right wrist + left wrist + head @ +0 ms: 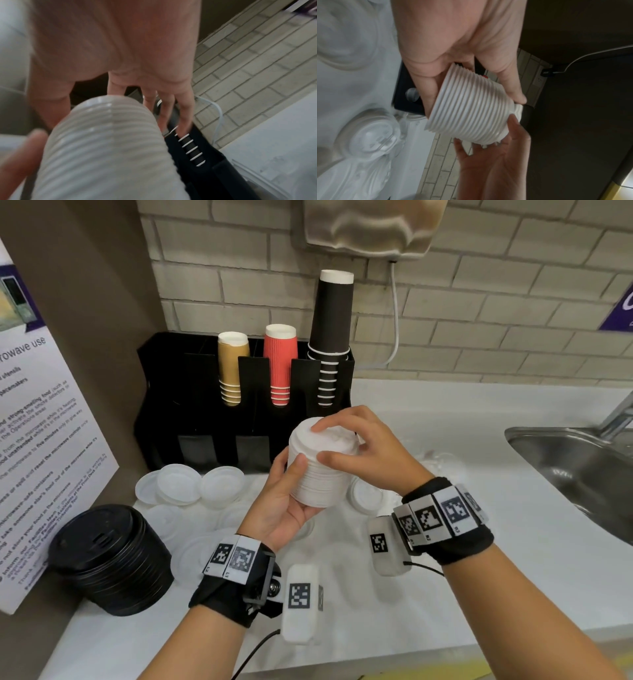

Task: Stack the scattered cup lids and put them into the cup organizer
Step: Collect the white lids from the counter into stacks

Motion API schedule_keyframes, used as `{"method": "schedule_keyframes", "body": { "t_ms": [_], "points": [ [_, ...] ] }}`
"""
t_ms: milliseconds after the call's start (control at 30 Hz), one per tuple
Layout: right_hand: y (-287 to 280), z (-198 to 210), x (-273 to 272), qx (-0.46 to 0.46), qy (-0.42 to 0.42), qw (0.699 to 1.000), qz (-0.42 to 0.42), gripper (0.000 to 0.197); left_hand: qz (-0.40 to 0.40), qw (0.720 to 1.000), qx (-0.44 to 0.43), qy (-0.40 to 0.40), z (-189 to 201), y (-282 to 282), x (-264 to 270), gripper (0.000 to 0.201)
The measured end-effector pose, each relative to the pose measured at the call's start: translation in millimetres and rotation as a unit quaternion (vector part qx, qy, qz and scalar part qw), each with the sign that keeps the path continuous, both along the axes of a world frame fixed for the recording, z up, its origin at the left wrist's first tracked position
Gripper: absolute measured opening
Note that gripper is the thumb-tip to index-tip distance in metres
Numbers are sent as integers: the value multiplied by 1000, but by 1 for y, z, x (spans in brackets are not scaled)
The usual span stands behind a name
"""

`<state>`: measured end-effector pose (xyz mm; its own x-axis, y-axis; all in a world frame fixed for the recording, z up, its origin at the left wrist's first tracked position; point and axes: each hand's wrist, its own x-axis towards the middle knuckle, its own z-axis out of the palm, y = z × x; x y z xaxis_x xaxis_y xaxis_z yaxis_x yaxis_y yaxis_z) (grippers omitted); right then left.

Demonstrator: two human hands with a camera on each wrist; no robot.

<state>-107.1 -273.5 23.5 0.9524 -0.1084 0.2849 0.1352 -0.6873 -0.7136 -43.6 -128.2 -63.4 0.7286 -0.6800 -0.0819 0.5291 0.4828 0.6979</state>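
The left hand point(284, 501) cupped the white lid stack point(320, 465) from below at the centre of the head view, palm up, thumb curled up its near side and fingers wrapped behind its base. The right hand point(363, 453) came in from the right of the frame, fingertips pressed on the top lid and thumb laid against the stack's side, so both hands were closed around the one stack, held above the counter point(479, 542). In the left wrist view the stack point(471, 112) lay tilted across the middle of the frame, its ribbed rims plain, with the left hand point(453, 47) above it and the right hand point(496, 155) meeting it from below. The right wrist view, which was blurred, showed the stack point(109, 142) filling the lower left, under the right hand point(120, 47).

Just behind the stack, in the upper middle of the head view, stood the black cup organizer point(164, 392), holding tan cups point(233, 364), red cups point(280, 361) and tall black cups point(331, 316) in three of its slots. Loose white lids point(181, 484) lay scattered on the counter left of centre, in front of the organizer, and another one point(366, 494) sat just right of the hands. A stack of black lids point(109, 556) stood at lower left. A steel sink point(575, 470) occupied the right edge.
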Motion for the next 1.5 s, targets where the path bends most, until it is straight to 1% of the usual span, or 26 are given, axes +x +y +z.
{"method": "schedule_keyframes", "body": {
  "t_ms": [67, 133, 233, 300, 333, 500, 533, 633, 733, 833, 967, 1000, 1033, 1100, 1133, 1200, 1233, 1300, 1333, 1400, 1433, 1500],
  "points": [
    [-4, -6, -8, 20, 47, 999, 4, 46, -32, 999, 3, 22, -1, -2, -3, 58],
    [-7, -17, -17, 21, 94, 995, 7, 59, -56, 997, 21, 47, -5, -6, -6, 51],
    [-8, -40, -27, 41, 110, 993, -28, 64, -63, 991, 80, 84, -16, -15, -12, 54],
    [-8, -56, -31, 55, 113, 990, -56, 64, -71, 986, 110, 102, -22, -18, -16, 46],
    [-8, -63, -32, 58, 115, 989, -66, 64, -77, 984, 119, 108, -24, -20, -16, 45],
    [-4, -88, -34, 67, 119, 986, -98, 63, -88, 977, 157, 111, -31, -26, -16, 56],
    [-3, -91, -33, 63, 118, 985, -104, 63, -80, 977, 168, 107, -30, -26, -15, 55],
    [0, -93, -31, 30, 110, 987, -117, 61, -30, 976, 198, 82, -29, -26, -14, 42],
    [3, -92, -30, -8, 135, 982, -129, 60, -4, 971, 234, 48, -27, -25, -15, 40],
    [9, -93, -30, -6, 148, 979, -142, 55, 13, 964, 263, 27, -26, -24, -13, 36],
    [17, -96, -32, 7, 138, 985, -108, 51, 32, 957, 287, 4, -25, -19, -9, 32],
    [18, -96, -32, 8, 137, 986, -98, 51, 38, 956, 291, -8, -24, -17, -8, 34],
    [17, -96, -33, 11, 135, 987, -88, 53, 45, 953, 299, -25, -25, -16, -9, 39],
    [11, -93, -34, 24, 124, 989, -79, 54, 56, 944, 320, -57, -27, -15, -10, 57],
    [3, -90, -35, 30, 117, 989, -89, 52, 59, 941, 326, -71, -27, -15, -10, 63],
    [-21, -84, -38, 23, 111, 984, -136, 45, 59, 937, 331, -95, -26, -16, -11, 68],
    [-35, -81, -39, 2, 124, 979, -163, 41, 56, 936, 332, -105, -24, -17, -11, 69],
    [-61, -76, -43, -69, 198, 958, -194, 39, 52, 936, 327, -120, -21, -18, -11, 71],
    [-71, -75, -44, -102, 252, 943, -192, 44, 50, 936, 326, -126, -21, -18, -10, 72],
    [-81, -75, -44, -135, 351, 912, -162, 58, 47, 930, 335, -145, -20, -19, -10, 78],
    [-81, -75, -42, -145, 386, 900, -144, 63, 45, 923, 347, -159, -21, -19, -10, 81],
    [-79, -79, -38, -172, 420, 883, -118, 70, 37, 908, 376, -183, -22, -19, -11, 87]
  ]
}}
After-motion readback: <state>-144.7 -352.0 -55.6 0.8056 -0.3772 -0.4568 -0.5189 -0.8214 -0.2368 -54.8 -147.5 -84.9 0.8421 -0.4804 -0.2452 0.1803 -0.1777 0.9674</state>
